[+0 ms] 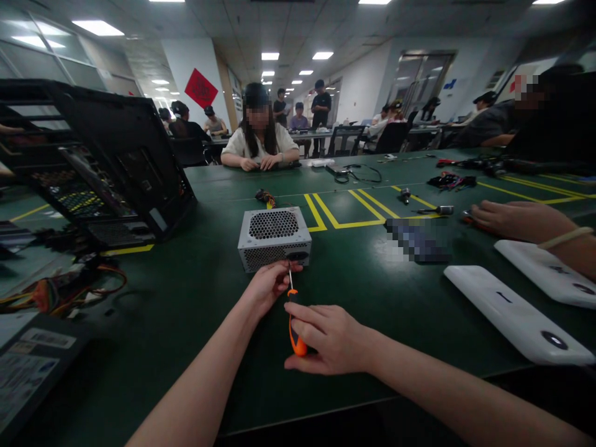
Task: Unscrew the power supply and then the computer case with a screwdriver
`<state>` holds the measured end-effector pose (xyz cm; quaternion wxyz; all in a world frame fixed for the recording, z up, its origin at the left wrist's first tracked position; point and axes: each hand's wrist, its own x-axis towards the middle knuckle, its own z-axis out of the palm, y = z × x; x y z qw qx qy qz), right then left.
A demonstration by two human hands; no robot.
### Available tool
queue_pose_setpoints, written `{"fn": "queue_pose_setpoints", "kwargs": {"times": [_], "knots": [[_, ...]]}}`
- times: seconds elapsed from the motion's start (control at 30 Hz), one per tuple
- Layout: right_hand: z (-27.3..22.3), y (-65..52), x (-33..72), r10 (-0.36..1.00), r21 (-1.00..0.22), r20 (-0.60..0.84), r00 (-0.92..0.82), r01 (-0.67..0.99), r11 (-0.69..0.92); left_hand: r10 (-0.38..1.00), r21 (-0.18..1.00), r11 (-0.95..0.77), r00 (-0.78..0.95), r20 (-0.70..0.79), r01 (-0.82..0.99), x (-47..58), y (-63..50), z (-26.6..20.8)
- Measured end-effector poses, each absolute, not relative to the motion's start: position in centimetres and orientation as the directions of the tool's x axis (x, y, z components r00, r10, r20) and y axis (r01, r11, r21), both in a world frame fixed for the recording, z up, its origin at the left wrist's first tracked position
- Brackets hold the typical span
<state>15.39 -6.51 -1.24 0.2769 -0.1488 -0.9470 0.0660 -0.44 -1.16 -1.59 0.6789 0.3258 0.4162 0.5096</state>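
A grey power supply unit [274,225] with honeycomb vents rests on the green table, its socket side toward me. My right hand [326,338] is closed around the orange and black handle of a screwdriver [297,335]. The screwdriver's thin shaft points away from me, its tip close to the unit's lower front face beneath the socket. My left hand [272,282] is at that same front face, beside the shaft, its fingers curled together. What those fingers pinch, if anything, is too small to tell. Coloured cables [266,197] lie behind the unit.
A black computer case [97,161] stands tilted at left, with loose cables [51,292] and another power supply [37,366] nearer me. At right are two white oblong devices [516,313], a small screwdriver [437,210] and another person's hand [507,218]. A person [261,139] sits opposite.
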Motion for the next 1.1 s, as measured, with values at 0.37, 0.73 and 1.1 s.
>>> {"fn": "queue_pose_setpoints", "kwargs": {"times": [0.37, 0.73, 1.1], "knots": [[-1.5, -6.5, 15.5, 0.406, -0.296, 0.501, -0.764, 0.290, 0.910, 0.966, 0.879, 0.255, 0.150, -0.212, -0.403, -0.7, -1.3, -1.6], [-0.9, -6.6, 15.2, 0.395, -0.246, 0.511, -0.764, 0.310, 0.918, 0.962, 0.866, 0.270, 0.157, -0.223, -0.421, -0.6, -1.2, -1.6], [-1.2, -6.3, 14.8, 0.408, -0.052, 0.507, -0.759, 0.446, 0.894, 0.969, 0.858, 0.243, 0.143, -0.199, -0.452, -0.7, -1.1, -2.2]]}}
